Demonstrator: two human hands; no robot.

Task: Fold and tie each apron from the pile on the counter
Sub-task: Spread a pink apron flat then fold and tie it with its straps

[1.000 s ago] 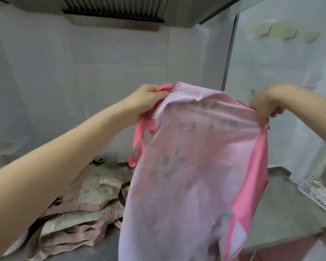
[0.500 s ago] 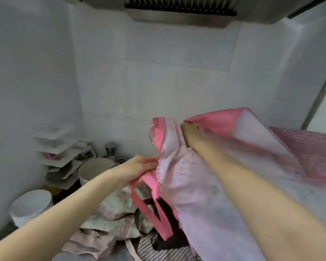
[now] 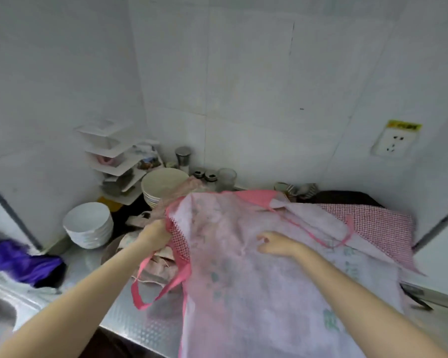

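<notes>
A pale pink apron (image 3: 243, 285) with brighter pink trim lies spread over the steel counter (image 3: 137, 324), its lower part hanging past the front edge. My left hand (image 3: 154, 235) grips its left edge by the checked pink border, and a pink strap loop (image 3: 145, 293) dangles below. My right hand (image 3: 277, 244) rests on the middle of the cloth with fingers loosely spread. A thin pink tie (image 3: 329, 241) lies across the right part. Behind my left hand sits a crumpled pile of beige aprons (image 3: 150, 257).
Stacks of white bowls (image 3: 88, 226) and cream bowls (image 3: 163, 187) stand at the back left by a corner rack (image 3: 111, 156). Jars (image 3: 204, 174) line the wall. A purple cloth (image 3: 21, 259) lies left near a sink edge. A wall socket (image 3: 393, 143) is right.
The apron has come down from hanging in the air to lying spread on the counter. My right hand let go of its corner and now lies on the cloth; my view tipped downward.
</notes>
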